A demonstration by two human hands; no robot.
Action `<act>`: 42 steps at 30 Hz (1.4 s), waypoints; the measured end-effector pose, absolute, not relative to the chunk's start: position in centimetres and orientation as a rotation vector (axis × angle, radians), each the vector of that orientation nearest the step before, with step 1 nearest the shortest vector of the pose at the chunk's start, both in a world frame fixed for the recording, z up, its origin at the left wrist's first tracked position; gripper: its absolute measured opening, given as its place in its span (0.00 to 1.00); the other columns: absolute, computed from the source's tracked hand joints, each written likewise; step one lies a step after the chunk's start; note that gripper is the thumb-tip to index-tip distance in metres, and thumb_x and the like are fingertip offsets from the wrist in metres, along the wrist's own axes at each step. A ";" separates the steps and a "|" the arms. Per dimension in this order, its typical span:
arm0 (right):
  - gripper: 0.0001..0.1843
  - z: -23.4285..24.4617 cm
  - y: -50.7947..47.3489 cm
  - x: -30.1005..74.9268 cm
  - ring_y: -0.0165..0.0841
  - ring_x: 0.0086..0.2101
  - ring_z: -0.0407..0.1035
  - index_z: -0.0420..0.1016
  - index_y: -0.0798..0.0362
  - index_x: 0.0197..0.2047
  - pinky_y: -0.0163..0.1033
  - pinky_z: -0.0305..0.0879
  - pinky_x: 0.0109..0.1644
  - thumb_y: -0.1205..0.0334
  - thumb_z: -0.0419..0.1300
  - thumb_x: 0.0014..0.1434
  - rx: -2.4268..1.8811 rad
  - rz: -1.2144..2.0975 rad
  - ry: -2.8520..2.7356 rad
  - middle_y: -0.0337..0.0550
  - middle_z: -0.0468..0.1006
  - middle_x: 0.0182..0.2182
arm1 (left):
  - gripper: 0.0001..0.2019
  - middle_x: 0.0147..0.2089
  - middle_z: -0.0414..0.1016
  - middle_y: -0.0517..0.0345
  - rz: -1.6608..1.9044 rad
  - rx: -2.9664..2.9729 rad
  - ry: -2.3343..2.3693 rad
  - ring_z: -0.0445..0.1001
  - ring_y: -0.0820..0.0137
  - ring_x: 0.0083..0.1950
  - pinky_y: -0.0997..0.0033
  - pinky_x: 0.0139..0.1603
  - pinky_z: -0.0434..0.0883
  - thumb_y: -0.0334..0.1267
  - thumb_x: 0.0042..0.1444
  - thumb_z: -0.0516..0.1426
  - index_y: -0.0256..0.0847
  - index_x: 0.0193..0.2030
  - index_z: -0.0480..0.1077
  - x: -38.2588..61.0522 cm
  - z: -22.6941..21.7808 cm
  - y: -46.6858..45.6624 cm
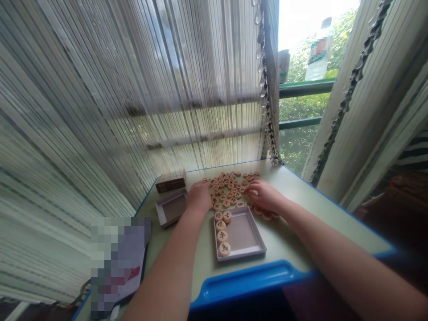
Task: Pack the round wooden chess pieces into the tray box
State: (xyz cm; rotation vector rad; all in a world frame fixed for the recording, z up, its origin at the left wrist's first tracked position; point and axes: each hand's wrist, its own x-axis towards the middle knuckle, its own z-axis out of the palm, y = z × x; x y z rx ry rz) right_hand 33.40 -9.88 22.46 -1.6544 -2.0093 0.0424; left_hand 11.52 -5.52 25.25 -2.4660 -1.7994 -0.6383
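Many round wooden Chinese chess pieces lie scattered over the table, some with red characters and some with black. My left hand reaches to the left side of the spread, its fingertips by the pieces and mostly hidden behind the back of the hand. On the other side, my right hand is open, fingers curved, with fingertips at the edge of one piece. Between my forearms sits a shallow box tray. Several black-character pieces stand face up along its left side and top left corner.
A second shallow box half lies left of my left hand, below a small box. A partly blurred flat object rests at the left table edge. A blue tray edge borders the near side. String curtains hang behind.
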 end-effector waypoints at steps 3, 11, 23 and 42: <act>0.14 22.3 -9.9 33.3 0.37 0.43 0.67 0.79 0.51 0.38 0.39 0.63 0.50 0.69 0.54 0.53 -1.619 0.044 -2.045 0.46 0.76 0.40 | 0.24 0.55 0.70 0.53 -0.579 -2.618 -1.664 0.66 0.68 0.57 0.72 0.56 0.63 0.23 0.51 0.48 0.42 0.55 0.67 12.3 24.3 -5.4; 0.12 21.5 -9.2 33.6 0.38 0.43 0.63 0.80 0.52 0.35 0.42 0.61 0.51 0.69 0.55 0.52 -1.547 0.022 -1.990 0.47 0.74 0.40 | 0.19 0.56 0.68 0.45 -0.550 -2.568 -1.623 0.63 0.64 0.60 0.66 0.60 0.59 0.39 0.61 0.44 0.34 0.51 0.68 13.5 23.4 -5.2; 0.10 20.9 -7.6 32.9 0.37 0.38 0.62 0.78 0.52 0.32 0.43 0.62 0.45 0.71 0.57 0.51 -1.212 -0.053 -1.999 0.47 0.72 0.34 | 0.35 0.64 0.56 0.39 -0.214 -2.565 -1.694 0.52 0.56 0.66 0.60 0.64 0.51 0.56 0.59 0.36 0.30 0.61 0.58 14.8 22.9 -2.5; 0.10 21.5 -8.2 33.5 0.36 0.36 0.67 0.79 0.53 0.30 0.42 0.65 0.44 0.70 0.56 0.52 -1.267 -0.077 -2.037 0.47 0.74 0.34 | 0.19 0.47 0.74 0.45 -0.364 -2.494 -1.633 0.69 0.62 0.52 0.59 0.59 0.57 0.40 0.61 0.43 0.37 0.48 0.71 13.5 23.6 -3.1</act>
